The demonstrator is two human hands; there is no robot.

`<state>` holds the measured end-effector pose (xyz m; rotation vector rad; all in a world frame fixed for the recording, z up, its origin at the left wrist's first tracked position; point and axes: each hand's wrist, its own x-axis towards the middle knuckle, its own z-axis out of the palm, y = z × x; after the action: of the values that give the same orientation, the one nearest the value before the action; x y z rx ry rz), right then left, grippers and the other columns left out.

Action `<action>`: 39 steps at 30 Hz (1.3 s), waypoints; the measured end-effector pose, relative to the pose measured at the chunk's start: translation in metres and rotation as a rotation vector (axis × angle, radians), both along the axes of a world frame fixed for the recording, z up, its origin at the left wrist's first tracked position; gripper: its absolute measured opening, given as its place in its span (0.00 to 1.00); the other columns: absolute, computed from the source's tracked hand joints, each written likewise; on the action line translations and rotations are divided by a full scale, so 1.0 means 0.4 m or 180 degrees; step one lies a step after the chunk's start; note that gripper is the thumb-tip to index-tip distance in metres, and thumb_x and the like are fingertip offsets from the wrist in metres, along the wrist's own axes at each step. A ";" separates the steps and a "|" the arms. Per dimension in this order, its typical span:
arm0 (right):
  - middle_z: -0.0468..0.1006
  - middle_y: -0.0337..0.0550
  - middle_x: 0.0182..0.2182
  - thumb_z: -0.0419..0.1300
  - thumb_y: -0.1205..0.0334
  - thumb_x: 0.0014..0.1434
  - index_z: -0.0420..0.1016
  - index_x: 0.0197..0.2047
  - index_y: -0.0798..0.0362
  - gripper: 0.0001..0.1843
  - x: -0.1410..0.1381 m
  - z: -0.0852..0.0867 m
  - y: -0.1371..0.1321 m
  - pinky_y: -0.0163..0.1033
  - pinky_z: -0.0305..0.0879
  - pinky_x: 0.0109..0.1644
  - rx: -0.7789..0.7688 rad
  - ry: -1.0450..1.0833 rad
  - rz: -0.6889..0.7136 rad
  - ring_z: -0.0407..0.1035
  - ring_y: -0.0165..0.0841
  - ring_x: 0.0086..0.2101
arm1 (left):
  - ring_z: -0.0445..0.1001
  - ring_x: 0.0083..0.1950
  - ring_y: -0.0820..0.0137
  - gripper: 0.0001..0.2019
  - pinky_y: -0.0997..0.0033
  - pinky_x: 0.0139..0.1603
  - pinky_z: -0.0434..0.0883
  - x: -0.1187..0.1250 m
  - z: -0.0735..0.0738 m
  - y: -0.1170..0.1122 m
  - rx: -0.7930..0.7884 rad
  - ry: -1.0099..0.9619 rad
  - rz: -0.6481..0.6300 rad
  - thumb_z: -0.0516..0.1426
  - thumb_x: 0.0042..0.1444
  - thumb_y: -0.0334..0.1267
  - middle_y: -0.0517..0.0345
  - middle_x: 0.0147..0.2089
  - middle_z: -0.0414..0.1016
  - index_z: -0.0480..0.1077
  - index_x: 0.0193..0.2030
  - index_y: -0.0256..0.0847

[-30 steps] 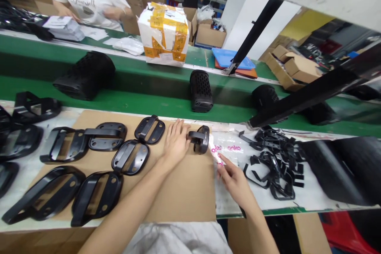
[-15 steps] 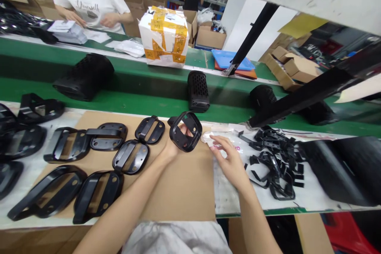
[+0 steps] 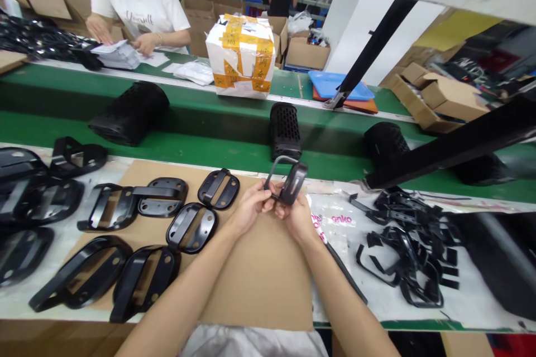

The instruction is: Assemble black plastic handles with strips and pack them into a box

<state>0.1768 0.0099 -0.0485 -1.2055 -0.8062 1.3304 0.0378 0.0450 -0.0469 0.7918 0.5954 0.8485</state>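
Between my two hands, over the cardboard sheet (image 3: 259, 279), is a black plastic handle bracket (image 3: 296, 181) turned nearly edge-on, with a thin curved band arching out on its left side. My left hand (image 3: 254, 203) pinches that band low down. My right hand (image 3: 298, 216) is closed round the lower right of the bracket. Fingertips of both hands meet below it, partly hidden. Similar black brackets lie on the cardboard to the left, the nearest bracket (image 3: 192, 227) beside my left forearm.
Trimmed black plastic strips (image 3: 412, 251) are heaped at right, near a clear bag with pink print (image 3: 335, 218). Black perforated housings, one the central housing (image 3: 286, 131), sit on the green conveyor (image 3: 234, 134). A slanted black post (image 3: 452, 145) crosses at right. A person across handles white papers (image 3: 115, 54).
My right hand has come left from the clear bag onto the bracket. The bracket has moved right and turned from face-on to nearly edge-on. The view has shifted slightly.
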 end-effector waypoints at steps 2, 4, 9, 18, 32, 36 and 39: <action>0.71 0.32 0.20 0.66 0.39 0.61 0.73 0.42 0.50 0.22 -0.006 -0.015 -0.007 0.34 0.53 0.23 -0.0090 0.0130 0.0002 0.57 0.27 0.18 | 0.64 0.24 0.73 0.15 0.72 0.32 0.64 -0.006 0.012 0.001 -0.0057 -0.0155 -0.0098 0.64 0.51 0.46 0.65 0.21 0.66 0.71 0.40 0.38; 0.75 0.35 0.22 0.66 0.42 0.61 0.73 0.43 0.51 0.20 -0.007 -0.020 -0.014 0.34 0.53 0.24 -0.0142 0.0226 -0.0026 0.59 0.28 0.19 | 0.65 0.25 0.71 0.14 0.69 0.34 0.68 -0.007 0.018 0.003 -0.0112 -0.0228 -0.0188 0.63 0.51 0.45 0.64 0.22 0.67 0.72 0.40 0.38; 0.73 0.34 0.21 0.66 0.46 0.59 0.75 0.42 0.51 0.17 -0.001 -0.016 -0.019 0.34 0.55 0.25 -0.0225 0.0377 -0.0203 0.59 0.27 0.19 | 0.66 0.26 0.69 0.13 0.67 0.35 0.68 -0.004 0.016 0.006 -0.0236 -0.0364 -0.0218 0.62 0.53 0.47 0.62 0.22 0.67 0.73 0.38 0.38; 0.69 0.31 0.20 0.66 0.46 0.59 0.74 0.37 0.49 0.15 -0.002 -0.025 -0.021 0.34 0.54 0.25 -0.0242 0.0328 -0.0292 0.57 0.28 0.19 | 0.55 0.23 0.77 0.17 0.76 0.29 0.60 -0.003 0.009 0.006 -0.0779 -0.0529 -0.0109 0.67 0.57 0.51 0.66 0.19 0.58 0.74 0.34 0.37; 0.84 0.45 0.56 0.61 0.50 0.65 0.83 0.58 0.48 0.22 0.025 -0.050 -0.031 0.51 0.67 0.68 0.0290 -0.0480 -0.0273 0.74 0.45 0.60 | 0.77 0.43 0.63 0.27 0.65 0.49 0.75 -0.017 0.040 0.027 -0.0606 -0.0279 0.0658 0.63 0.62 0.59 0.56 0.33 0.72 0.62 0.23 0.42; 0.78 0.42 0.66 0.57 0.56 0.66 0.78 0.66 0.44 0.27 0.043 -0.031 -0.039 0.54 0.61 0.74 0.0724 -0.0205 -0.0376 0.69 0.46 0.67 | 0.79 0.41 0.63 0.28 0.64 0.50 0.74 -0.013 0.038 0.025 -0.0636 -0.0300 0.0598 0.65 0.60 0.61 0.57 0.32 0.74 0.62 0.24 0.43; 0.81 0.47 0.62 0.56 0.49 0.70 0.80 0.62 0.46 0.23 0.055 -0.017 -0.041 0.55 0.71 0.65 0.0886 -0.0099 -0.0345 0.76 0.48 0.60 | 0.77 0.35 0.64 0.29 0.65 0.46 0.72 -0.006 0.017 0.019 -0.0343 0.0174 0.0530 0.64 0.60 0.64 0.60 0.24 0.69 0.63 0.22 0.43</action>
<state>0.1988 -0.0065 -0.0552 -1.0357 -0.9029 1.0739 0.0352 0.0525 -0.0399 0.6754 0.7573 0.9410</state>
